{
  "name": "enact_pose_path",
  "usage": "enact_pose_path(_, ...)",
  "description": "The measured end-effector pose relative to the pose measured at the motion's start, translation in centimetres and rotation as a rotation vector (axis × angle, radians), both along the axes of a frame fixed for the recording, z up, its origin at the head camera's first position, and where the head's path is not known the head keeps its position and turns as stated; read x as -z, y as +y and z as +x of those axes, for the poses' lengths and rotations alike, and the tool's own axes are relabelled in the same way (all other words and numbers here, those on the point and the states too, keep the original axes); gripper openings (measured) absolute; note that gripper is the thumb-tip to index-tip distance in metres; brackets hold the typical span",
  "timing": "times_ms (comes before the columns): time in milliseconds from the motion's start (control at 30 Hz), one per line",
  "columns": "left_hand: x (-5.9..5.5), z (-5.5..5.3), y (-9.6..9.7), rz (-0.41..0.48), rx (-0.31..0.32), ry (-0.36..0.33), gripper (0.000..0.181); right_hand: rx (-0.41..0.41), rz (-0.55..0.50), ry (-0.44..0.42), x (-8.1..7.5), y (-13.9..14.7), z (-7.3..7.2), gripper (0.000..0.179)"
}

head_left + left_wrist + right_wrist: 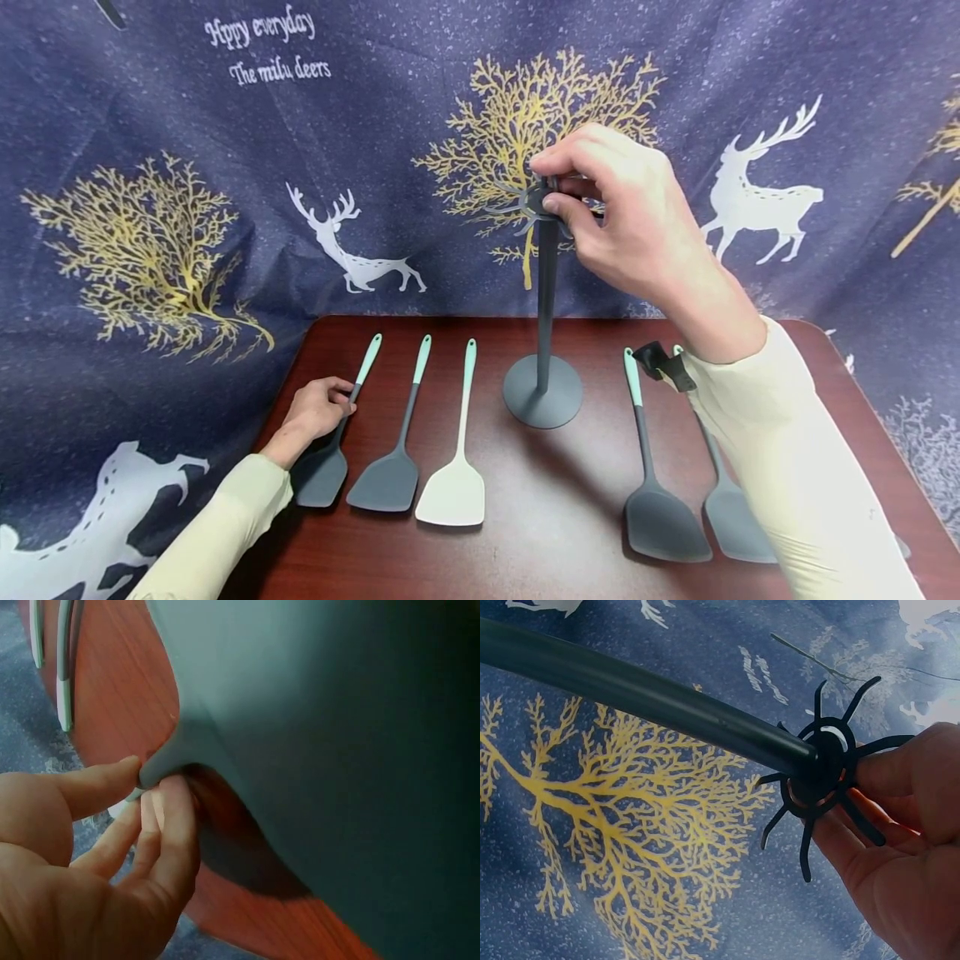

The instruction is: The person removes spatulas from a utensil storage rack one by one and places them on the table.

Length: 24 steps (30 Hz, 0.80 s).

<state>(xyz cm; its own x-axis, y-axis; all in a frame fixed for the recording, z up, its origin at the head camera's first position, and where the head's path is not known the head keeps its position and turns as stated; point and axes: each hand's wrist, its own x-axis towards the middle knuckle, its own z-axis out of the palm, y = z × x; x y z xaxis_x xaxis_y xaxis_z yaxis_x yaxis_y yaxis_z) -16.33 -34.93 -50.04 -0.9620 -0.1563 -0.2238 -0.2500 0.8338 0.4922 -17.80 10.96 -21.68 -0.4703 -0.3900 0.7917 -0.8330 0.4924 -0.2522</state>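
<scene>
At the table's left side my left hand (318, 408) pinches the shaft of a dark grey spatula (321, 479) with a mint green handle end. In the left wrist view, the thumb and fingers (171, 825) close on the neck just behind its broad blade (255, 712). My right hand (626, 204) grips the top of a grey utensil stand (547, 308). The right wrist view shows its ring of curved hooks (808, 851) bare, with thumb and fingers around the far side of the ring. The stand's round base (525, 396) is on the table.
Beside the left hand lie another grey spatula (386, 482) and a white spatula (452, 493). Right of the stand lie a dark grey spatula (663, 525) and a lighter grey one (735, 521), partly behind the right sleeve. A patterned blue cloth (450, 275) hangs behind the table (555, 492).
</scene>
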Motion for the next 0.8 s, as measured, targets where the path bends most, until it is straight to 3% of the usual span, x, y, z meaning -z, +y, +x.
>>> enact_pose_path(800, -0.14, 0.08, -0.02, -0.012, 0.015, -0.038, 0.034, -0.003, 0.011, 0.008, 0.01, -0.02, 0.03, 0.021)
